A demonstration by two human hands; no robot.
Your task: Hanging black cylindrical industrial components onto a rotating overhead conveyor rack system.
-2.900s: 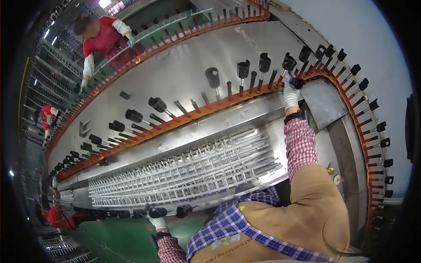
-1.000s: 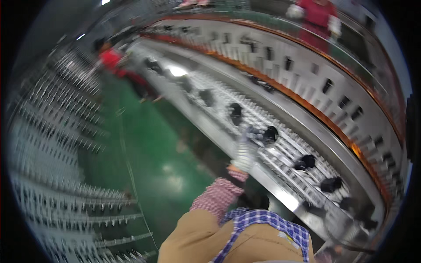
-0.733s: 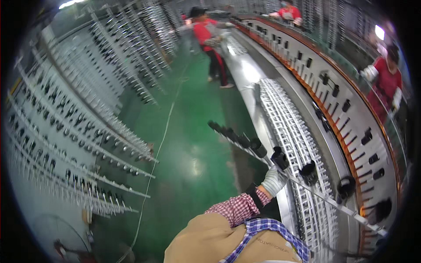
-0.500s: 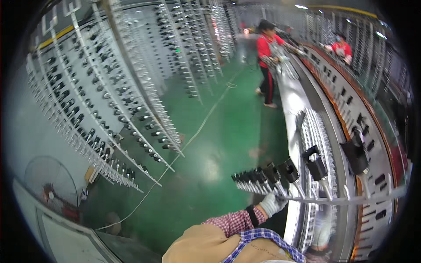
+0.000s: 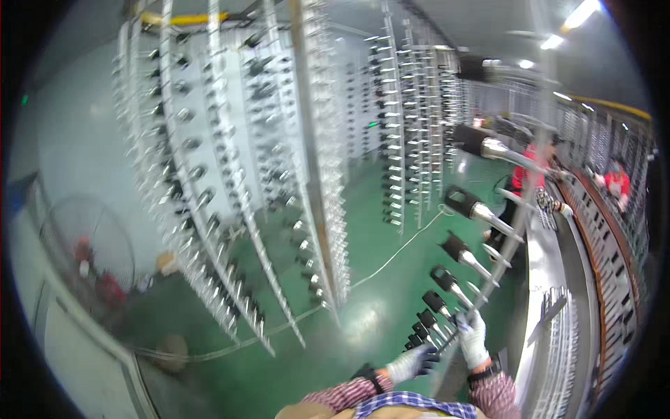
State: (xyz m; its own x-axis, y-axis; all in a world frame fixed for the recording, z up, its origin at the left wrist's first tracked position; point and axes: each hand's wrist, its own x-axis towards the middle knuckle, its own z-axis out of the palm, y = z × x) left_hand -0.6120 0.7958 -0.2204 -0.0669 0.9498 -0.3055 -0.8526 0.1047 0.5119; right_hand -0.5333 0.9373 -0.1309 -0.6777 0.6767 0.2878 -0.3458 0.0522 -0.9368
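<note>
A long metal hanging bar [image 5: 497, 271] stands tilted in front of me, its top leaning to the right. Pegs along it carry several black, short cylindrical parts [image 5: 463, 200], some with an open notch. My right hand [image 5: 473, 340], in a white glove with dark fingertips, wraps round the bar below its middle. Lower and to the left, my gloved left hand [image 5: 410, 364] has its fingers closed at the bar, slightly blurred. The bar's lower part recedes past my hands, with smaller-looking black parts on it.
Rows of loaded hanging bars [image 5: 241, 202] fill the left side. A conveyor [image 5: 593, 262] with upright pegs runs along the right, beside a metal bench [image 5: 534, 279] holding more bars [image 5: 558, 349]. Two people in red work farther off. A floor fan [image 5: 87, 244] and a cable [image 5: 391, 260] lie left.
The bar has swung from lying level over the bench to standing steeply tilted over the floor. My right hand has come up onto it, and my view has turned left.
</note>
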